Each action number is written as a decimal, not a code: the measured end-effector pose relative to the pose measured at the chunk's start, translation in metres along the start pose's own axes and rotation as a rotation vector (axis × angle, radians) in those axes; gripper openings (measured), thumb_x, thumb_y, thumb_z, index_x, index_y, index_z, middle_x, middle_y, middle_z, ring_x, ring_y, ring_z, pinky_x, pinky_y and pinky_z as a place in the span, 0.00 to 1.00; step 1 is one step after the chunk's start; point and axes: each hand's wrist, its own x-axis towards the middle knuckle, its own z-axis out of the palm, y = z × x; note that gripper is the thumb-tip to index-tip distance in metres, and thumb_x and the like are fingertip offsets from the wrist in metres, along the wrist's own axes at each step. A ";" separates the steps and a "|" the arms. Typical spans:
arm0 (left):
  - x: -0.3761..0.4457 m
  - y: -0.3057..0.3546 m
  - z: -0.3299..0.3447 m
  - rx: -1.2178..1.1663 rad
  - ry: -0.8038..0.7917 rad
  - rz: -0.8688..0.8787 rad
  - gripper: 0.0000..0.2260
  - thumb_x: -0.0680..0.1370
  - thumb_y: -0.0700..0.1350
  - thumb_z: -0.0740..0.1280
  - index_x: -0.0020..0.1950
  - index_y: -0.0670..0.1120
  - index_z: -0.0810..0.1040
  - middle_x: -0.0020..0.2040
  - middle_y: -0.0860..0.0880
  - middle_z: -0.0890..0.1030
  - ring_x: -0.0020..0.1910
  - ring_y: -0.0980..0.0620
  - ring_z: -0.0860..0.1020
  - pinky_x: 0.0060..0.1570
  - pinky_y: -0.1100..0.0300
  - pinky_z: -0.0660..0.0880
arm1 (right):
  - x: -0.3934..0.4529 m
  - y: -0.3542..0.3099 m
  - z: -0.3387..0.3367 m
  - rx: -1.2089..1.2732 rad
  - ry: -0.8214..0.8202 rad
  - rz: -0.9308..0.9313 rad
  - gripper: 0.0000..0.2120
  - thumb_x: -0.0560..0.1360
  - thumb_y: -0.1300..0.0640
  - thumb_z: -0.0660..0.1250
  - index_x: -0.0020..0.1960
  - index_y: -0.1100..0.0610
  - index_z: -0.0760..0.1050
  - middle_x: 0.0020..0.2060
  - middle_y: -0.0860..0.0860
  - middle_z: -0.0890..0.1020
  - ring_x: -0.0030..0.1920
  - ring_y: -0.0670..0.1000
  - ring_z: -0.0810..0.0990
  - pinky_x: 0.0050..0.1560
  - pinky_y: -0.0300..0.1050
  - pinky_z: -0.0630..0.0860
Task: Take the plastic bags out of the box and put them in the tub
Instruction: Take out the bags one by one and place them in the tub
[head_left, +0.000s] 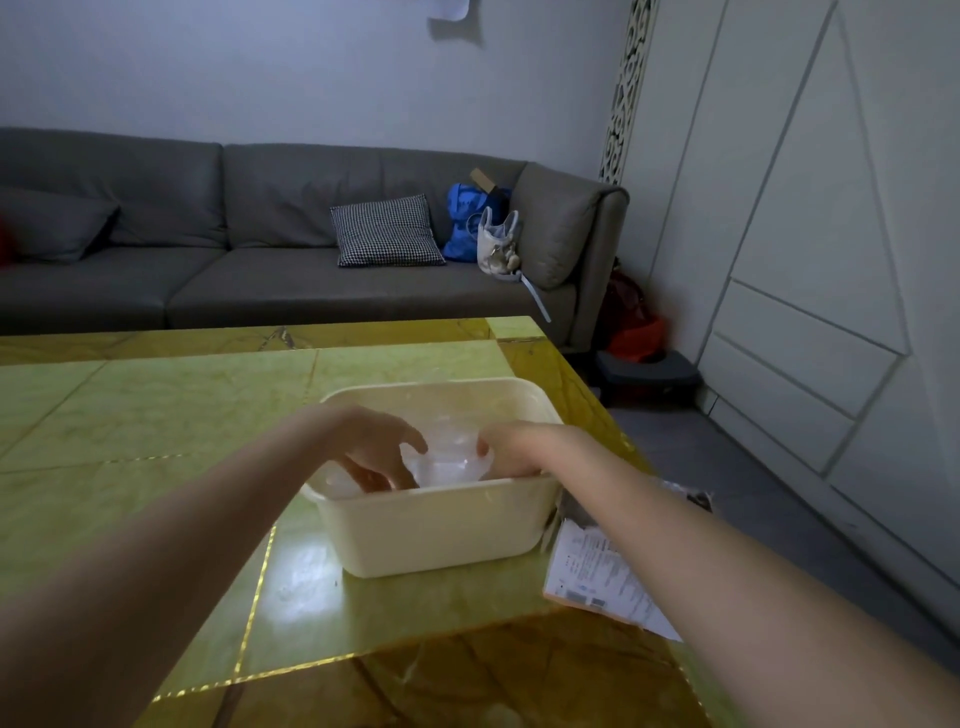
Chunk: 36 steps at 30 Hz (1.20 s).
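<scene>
**Both hands down in the tub with the bags**

The bags (441, 462), a clear crumpled wad, lie inside the tub (441, 535) on the table (156, 415). The left hand (374, 452) reaches in with fingers curled down onto the plastic; the right hand (511, 449) curls against the wad from the other side, likely tucking it below the rim. The box (597, 577) lies beside the tub at the table's edge, within easy reach

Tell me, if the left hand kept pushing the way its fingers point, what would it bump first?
Probably the plastic bags in the tub. The left hand points down into it, fingertips already at the crinkly plastic. Under that would come the tub's bottom, hidden here.
</scene>
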 end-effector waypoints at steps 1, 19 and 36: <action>-0.002 0.003 -0.001 -0.013 0.049 0.026 0.27 0.75 0.39 0.68 0.72 0.46 0.63 0.55 0.43 0.79 0.46 0.50 0.81 0.46 0.61 0.79 | -0.002 0.005 -0.001 0.057 0.047 0.001 0.22 0.78 0.55 0.64 0.70 0.61 0.66 0.65 0.57 0.71 0.58 0.57 0.76 0.54 0.46 0.75; -0.042 0.133 0.081 0.304 0.432 0.583 0.15 0.76 0.41 0.65 0.64 0.46 0.76 0.59 0.46 0.79 0.56 0.49 0.76 0.44 0.70 0.65 | -0.107 0.095 -0.008 0.004 0.198 0.072 0.09 0.70 0.54 0.74 0.46 0.59 0.81 0.42 0.54 0.82 0.43 0.53 0.80 0.40 0.44 0.75; -0.043 0.124 0.060 -0.262 0.568 0.374 0.10 0.79 0.41 0.63 0.45 0.37 0.81 0.40 0.43 0.83 0.38 0.49 0.83 0.46 0.58 0.80 | -0.112 0.095 0.010 1.026 0.160 0.156 0.32 0.78 0.35 0.46 0.73 0.56 0.61 0.65 0.60 0.73 0.50 0.61 0.81 0.53 0.54 0.78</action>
